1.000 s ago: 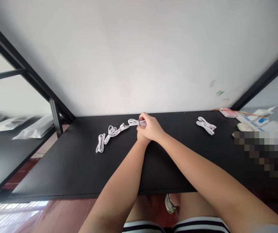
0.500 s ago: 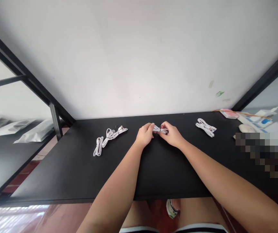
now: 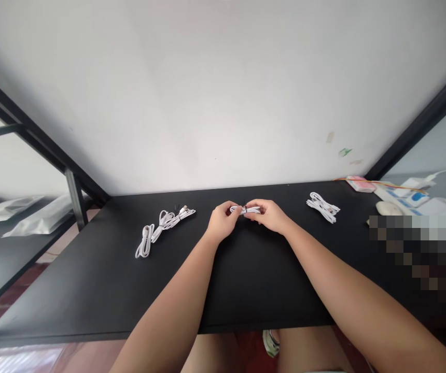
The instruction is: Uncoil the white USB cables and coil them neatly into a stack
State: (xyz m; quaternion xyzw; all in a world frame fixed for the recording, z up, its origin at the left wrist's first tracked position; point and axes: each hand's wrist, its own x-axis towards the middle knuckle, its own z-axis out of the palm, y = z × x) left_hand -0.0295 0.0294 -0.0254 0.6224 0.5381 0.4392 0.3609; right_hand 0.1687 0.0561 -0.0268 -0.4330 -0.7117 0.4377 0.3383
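Between my hands is a coiled white charging cable (image 3: 251, 210), bound at its middle by a dark tie. My left hand (image 3: 222, 221) pinches its left end, thumb on top. My right hand (image 3: 269, 215) grips the right end, with the fingertips close to the tie. Both hands are just above the middle of the black tabletop (image 3: 262, 285). To the left lie more bundled white cables (image 3: 163, 224), a USB plug showing on one. Another white cable bundle (image 3: 323, 207) rests to the right of my right hand.
A white mouse (image 3: 388, 209), a pink box (image 3: 361, 184) and white adapters with wires crowd the right end. Small dark ties (image 3: 177, 207) lie behind the left cables. Plastic bags (image 3: 40, 220) rest on a neighbouring surface at left. A white wall (image 3: 215, 103) stands behind the table.
The view has shifted slightly to the right. My fingers have shifted along the held cable, and its tie now sits upright between my hands. The other cables lie as before.
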